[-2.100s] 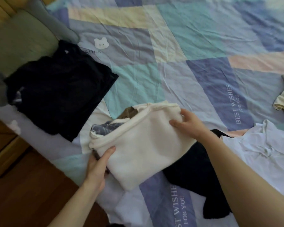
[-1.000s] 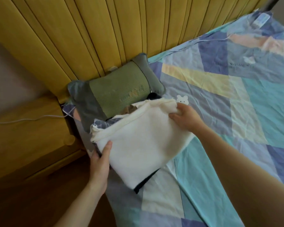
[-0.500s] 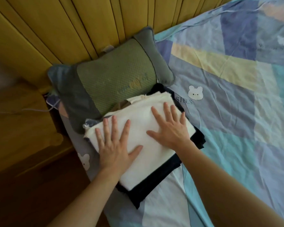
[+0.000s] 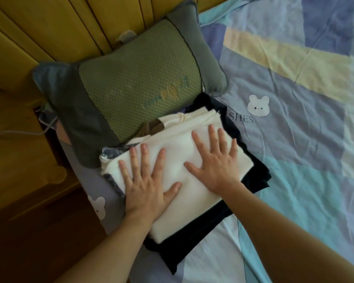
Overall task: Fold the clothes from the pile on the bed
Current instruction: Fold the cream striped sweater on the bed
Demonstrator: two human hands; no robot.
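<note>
- Right now both hands lie flat on a folded white cloth (image 4: 178, 160), with every finger straight and spread wide.
- Neither hand holds anything. They only press down on the cloth.
- One palm, the left hand (image 4: 146, 180), sits on the near left part of the white cloth, close to the edge of the bed.
- Its partner, the right hand (image 4: 215, 160), sits just beside it, on the part of the cloth farther from the edge.
- Under both palms the white cloth sits on top of a folded dark cloth (image 4: 194, 237). The dark one sticks out past the white one on the near side and beyond the right hand.
- A bit of brown cloth (image 4: 151, 128) and a bit of blue cloth (image 4: 110, 155) peek out at the far edge, past the fingertips.
- Just past the fingertips sits a green pillow (image 4: 135, 84), touching the stack.
- All of it lies on the patchwork sheet (image 4: 294, 139) of the bed.
- I think this step is patting the stack flat, so this piece looks done.
- The pile of unfolded clothes is not in view, so I cannot tell how much is left.
- Next, I think, the hands need to lift straight up so the stack stays neat.
- Then they would need to find the pile and pick one new piece to fold.
</note>
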